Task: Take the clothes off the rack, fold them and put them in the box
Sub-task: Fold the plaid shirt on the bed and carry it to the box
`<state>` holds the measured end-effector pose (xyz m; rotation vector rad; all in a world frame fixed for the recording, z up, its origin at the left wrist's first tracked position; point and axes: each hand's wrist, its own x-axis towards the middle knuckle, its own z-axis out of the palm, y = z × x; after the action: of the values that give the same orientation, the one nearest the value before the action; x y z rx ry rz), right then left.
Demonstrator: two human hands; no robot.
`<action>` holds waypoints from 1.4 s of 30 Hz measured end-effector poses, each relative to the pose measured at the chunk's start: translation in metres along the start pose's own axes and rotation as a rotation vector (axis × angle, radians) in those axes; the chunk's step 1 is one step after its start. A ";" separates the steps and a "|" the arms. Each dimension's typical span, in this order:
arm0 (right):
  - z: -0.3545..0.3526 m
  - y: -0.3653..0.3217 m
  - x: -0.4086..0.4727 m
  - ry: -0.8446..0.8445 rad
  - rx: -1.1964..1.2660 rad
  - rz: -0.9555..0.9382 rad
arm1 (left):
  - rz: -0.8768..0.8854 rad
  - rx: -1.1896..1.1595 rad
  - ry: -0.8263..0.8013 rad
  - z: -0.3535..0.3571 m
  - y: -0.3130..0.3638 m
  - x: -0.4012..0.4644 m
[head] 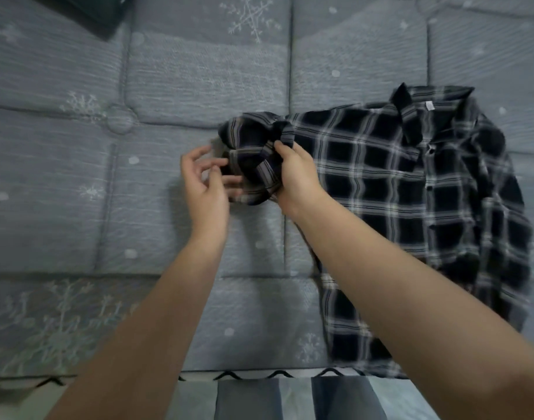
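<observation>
- Head view, starting at my right-hand fingers (279, 145): they are clenched on the bunched sleeve (253, 159) of the plaid shirt (411, 207), thumb on top, cloth gathered in the palm.
- My left hand (203, 183) sits just beside the sleeve's cuff end, fingers loosely curled and released; the tips look close to the fabric, but blur keeps me from saying they touch it.
- The shirt lies front-up on the mattress (138, 207), collar away from me, hem toward the near edge; only the sleeve is lifted clear.
- Progress, as I judge it: this shirt is off the rack and spread out, and folding has barely begun. The body is still flat and unfolded. No rack or box is in view.
- Fabric: soft woven plaid, dark squares with pale lines, limp and creasing readily at the grip; a button placket runs down the front.
- The mattress is grey, quilted into padded panels, printed with snowflakes.
</observation>
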<state>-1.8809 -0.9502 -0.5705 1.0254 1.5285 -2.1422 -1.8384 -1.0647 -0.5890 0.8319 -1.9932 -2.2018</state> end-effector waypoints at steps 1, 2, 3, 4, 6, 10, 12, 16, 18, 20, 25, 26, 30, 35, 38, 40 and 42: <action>-0.018 -0.009 -0.005 -0.003 0.060 0.015 | -0.012 0.029 0.049 0.007 -0.007 -0.008; -0.029 -0.015 -0.007 0.000 0.106 0.033 | -0.018 0.078 0.084 0.009 -0.015 -0.012; -0.053 -0.025 -0.011 0.011 0.154 0.049 | -0.016 0.148 0.088 0.020 -0.023 -0.023; -0.067 -0.032 -0.011 0.015 0.183 0.071 | 0.000 0.223 0.088 0.023 -0.030 -0.028; -0.110 -0.046 -0.014 0.048 0.223 0.113 | 0.036 0.333 0.045 0.043 -0.037 -0.048; -0.190 -0.063 -0.018 0.129 0.260 0.149 | 0.136 0.566 -0.166 0.083 -0.044 -0.079; -0.232 -0.063 -0.021 0.184 0.274 0.164 | 0.237 0.747 -0.297 0.105 -0.047 -0.091; -0.308 -0.048 -0.026 0.247 0.294 0.231 | 0.499 1.200 -0.631 0.142 -0.068 -0.113; -0.337 -0.038 -0.029 0.297 0.279 0.262 | 0.579 1.378 -0.760 0.154 -0.084 -0.123; -0.361 -0.028 -0.028 0.405 0.259 0.277 | 0.600 1.450 -0.816 0.161 -0.098 -0.131; -0.411 -0.019 -0.031 0.539 0.125 0.221 | 0.597 1.558 -0.891 0.184 -0.120 -0.158; -0.416 -0.017 -0.034 0.561 -0.026 0.177 | 0.606 1.563 -0.894 0.188 -0.122 -0.163; -0.437 -0.002 -0.044 0.688 -0.504 -0.075 | 0.796 1.465 -0.944 0.214 -0.127 -0.185; -0.451 0.019 -0.045 0.565 -0.583 -0.089 | 0.831 1.526 -1.143 0.258 -0.143 -0.204; -0.458 0.027 -0.053 0.773 -0.595 -0.193 | 0.833 1.596 -1.263 0.270 -0.157 -0.207; -0.468 0.039 -0.061 0.816 -0.670 -0.138 | 0.857 1.521 -1.288 0.283 -0.162 -0.217; -0.480 0.054 -0.068 0.793 -0.804 -0.041 | 0.872 1.454 -1.304 0.297 -0.165 -0.227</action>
<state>-1.6238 -0.5420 -0.6419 1.5593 2.4385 -0.9032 -1.7195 -0.6805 -0.6584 -1.7365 -3.1588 -0.3419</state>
